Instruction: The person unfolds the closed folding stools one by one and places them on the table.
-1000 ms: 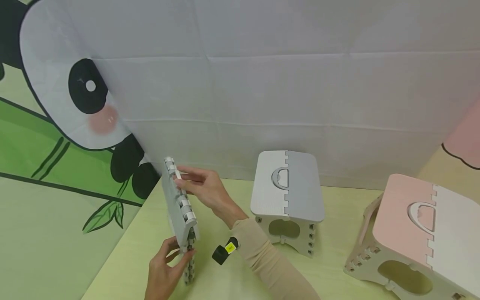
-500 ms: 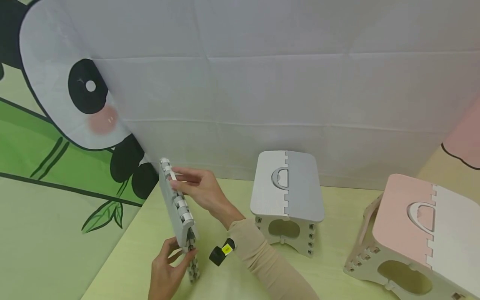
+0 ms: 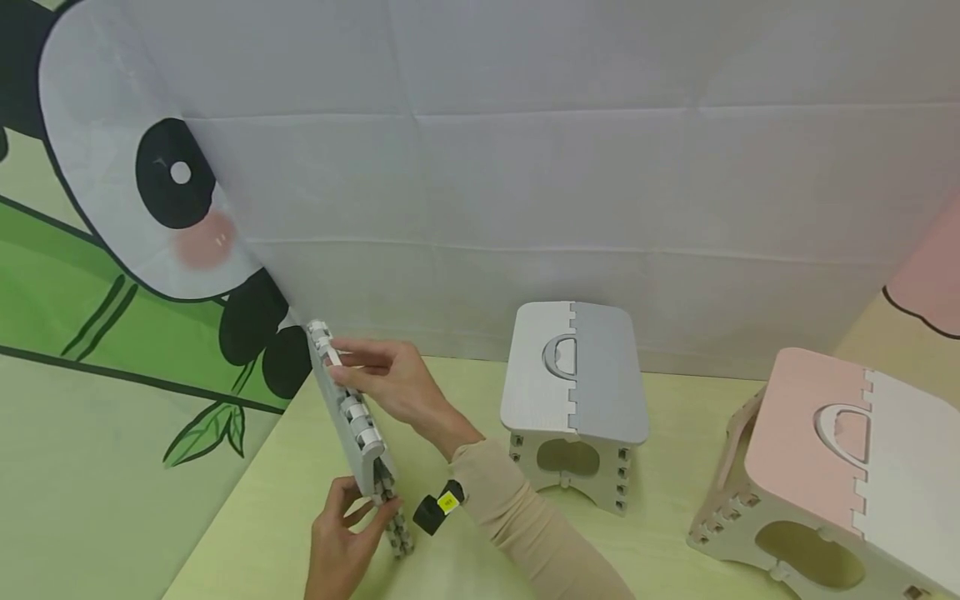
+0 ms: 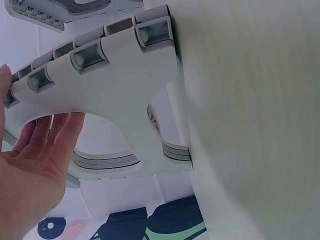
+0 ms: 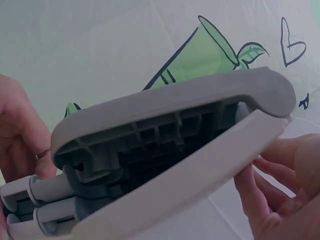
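Standing on edge at the table's left is a nearly flat folding step stool (image 3: 341, 417), white and grey, its hinged edge facing up. My right hand (image 3: 401, 379) pinches this edge near the far end. Lower down, my left hand (image 3: 343, 533) holds the leg panels, thumb on the near side. In the left wrist view the left hand (image 4: 37, 165) has its fingers through the oval cutout of a leg panel (image 4: 120, 75), whose feet are right at the table. In the right wrist view a narrow wedge gap parts the grey seat half (image 5: 165, 102) from the white seat half (image 5: 195, 175).
An unfolded white-and-grey step stool (image 3: 611, 367) stands at the back middle of the pale yellow table (image 3: 465, 575). A larger pink-and-white one (image 3: 802, 433) stands at the right. Behind them hangs a cloth backdrop (image 3: 540, 183) with cartoon drawings. A black wrist device (image 3: 431, 512) sits at my right wrist.
The folded stool has turned slightly: its far end has shifted left and its near end right. Both hands have moved along with it, still holding it. The other two stools have stayed put.
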Available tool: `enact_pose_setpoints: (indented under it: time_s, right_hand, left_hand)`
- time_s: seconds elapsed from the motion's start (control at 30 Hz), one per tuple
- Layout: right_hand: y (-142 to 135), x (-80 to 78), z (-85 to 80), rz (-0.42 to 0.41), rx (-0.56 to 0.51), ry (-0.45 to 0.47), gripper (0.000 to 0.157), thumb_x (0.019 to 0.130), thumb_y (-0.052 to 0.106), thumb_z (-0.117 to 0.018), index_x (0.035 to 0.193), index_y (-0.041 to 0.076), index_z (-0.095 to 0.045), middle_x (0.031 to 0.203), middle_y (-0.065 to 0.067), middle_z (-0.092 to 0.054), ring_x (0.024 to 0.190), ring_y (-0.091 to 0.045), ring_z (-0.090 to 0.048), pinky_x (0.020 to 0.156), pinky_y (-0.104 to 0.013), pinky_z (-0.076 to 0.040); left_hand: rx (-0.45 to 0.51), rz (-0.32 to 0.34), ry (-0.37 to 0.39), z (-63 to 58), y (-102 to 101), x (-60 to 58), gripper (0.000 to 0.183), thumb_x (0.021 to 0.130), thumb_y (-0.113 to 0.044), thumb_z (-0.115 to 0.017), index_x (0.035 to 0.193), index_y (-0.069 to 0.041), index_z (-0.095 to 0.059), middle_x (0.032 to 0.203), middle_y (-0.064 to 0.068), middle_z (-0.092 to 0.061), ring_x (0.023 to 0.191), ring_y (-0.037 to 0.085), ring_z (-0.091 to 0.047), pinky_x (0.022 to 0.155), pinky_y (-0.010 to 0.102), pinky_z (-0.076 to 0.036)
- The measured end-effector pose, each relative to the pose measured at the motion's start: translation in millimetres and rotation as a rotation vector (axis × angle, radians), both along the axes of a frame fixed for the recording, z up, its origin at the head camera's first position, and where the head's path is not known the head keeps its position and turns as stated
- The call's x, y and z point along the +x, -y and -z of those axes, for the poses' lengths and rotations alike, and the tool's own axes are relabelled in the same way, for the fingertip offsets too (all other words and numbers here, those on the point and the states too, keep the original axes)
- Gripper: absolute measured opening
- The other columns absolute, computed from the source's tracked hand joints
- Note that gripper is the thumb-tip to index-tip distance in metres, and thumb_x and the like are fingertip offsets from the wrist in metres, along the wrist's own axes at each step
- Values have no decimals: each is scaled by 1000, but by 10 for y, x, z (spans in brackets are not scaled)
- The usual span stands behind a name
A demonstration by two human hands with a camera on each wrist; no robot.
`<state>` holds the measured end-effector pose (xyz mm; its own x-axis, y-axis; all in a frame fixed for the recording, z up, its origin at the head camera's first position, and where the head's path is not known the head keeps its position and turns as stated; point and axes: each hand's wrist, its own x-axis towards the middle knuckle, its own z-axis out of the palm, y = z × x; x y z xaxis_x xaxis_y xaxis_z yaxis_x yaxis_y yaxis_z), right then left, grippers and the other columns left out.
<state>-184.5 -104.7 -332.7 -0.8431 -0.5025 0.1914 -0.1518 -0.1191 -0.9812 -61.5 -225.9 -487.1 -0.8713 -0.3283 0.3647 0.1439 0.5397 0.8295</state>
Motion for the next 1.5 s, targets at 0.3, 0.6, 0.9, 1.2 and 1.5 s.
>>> enact_pose_setpoints:
  time_s: [0.3,0.6,0.9,1.2,1.5]
  right_hand:
    - [17,54,-33,-14,29,-21,37,96,23,-76,132,24,-72,113,8,-74,94,-3,-68,82,-25,-57]
    - [26,89,-30,-33,23,-44,37,97,22,-75,134,22,-70,116,6,-74,96,-3,-67,81,-22,-56]
    - [16,95,-15,-47,22,-54,39,96,22,-76,134,23,-70,118,6,-74,99,-2,-67,84,-23,-56]
    - [-7,91,15,-84,-10,-106,37,95,20,-77,131,17,-71,121,8,-73,102,-1,-66,87,-23,-55]
    - [-55,89,52,-118,-21,-121,38,95,21,-77,132,17,-70,122,9,-73,104,-3,-67,90,-24,-55]
  left_hand:
    - [9,2,24,0,-40,16,46,82,-4,-87,117,-4,-57,120,12,-70,105,-3,-61,83,34,-62]
    - [24,-9,32,13,-44,33,44,82,-5,-87,114,-4,-56,118,11,-71,106,-7,-59,83,35,-62]
    - [34,-8,24,17,-35,53,43,82,-4,-87,113,-4,-56,118,12,-70,106,-8,-59,83,39,-62]
    - [45,-12,14,12,-24,80,43,82,-4,-87,113,-3,-56,118,11,-71,106,-8,-60,83,44,-62]
    - [45,-9,-4,25,-1,86,43,81,-1,-86,113,-2,-57,116,7,-71,106,-5,-62,82,42,-62]
